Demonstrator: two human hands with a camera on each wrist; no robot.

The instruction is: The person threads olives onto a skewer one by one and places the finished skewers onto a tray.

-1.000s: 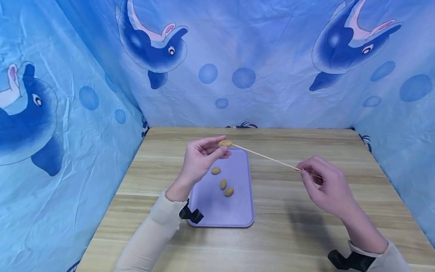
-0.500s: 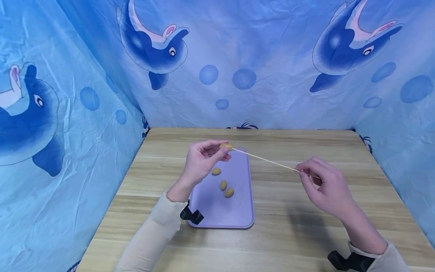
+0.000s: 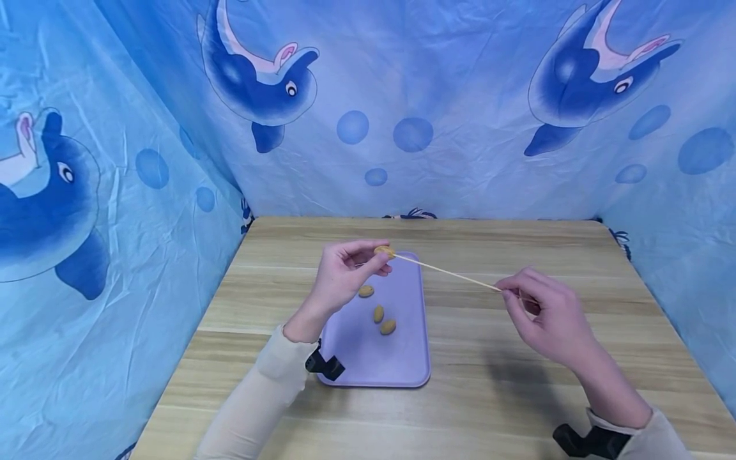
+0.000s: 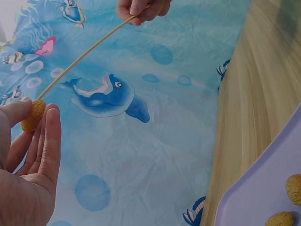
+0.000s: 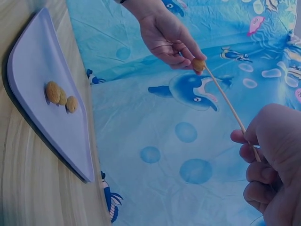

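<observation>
In the head view, my left hand point(image 3: 344, 271) pinches a small oval golden-brown ball point(image 3: 384, 252) with a rough surface between thumb and fingertips, above the far part of the tray. A thin wooden skewer point(image 3: 445, 271) slants from the ball down to my right hand point(image 3: 546, 310), whose thumb and curled fingers grip it near its other end. The left wrist view shows the skewer point(image 4: 87, 52) meeting the ball point(image 4: 34, 116) at its upper end; how deep it goes is hidden. Three similar balls point(image 3: 388, 326) lie on the purple tray point(image 3: 379, 364).
The tray stands in the middle of the wooden table point(image 3: 471, 409), partly behind the left forearm. Blue cloth point(image 3: 374, 76) printed with dolphins hangs behind and on both sides. Each wrist wears a black camera mount point(image 3: 324, 364).
Both hands have sunk slightly with the ball and skewer. The right hand has shifted a little left, towards the ball. The balls on the tray stay where they were.
</observation>
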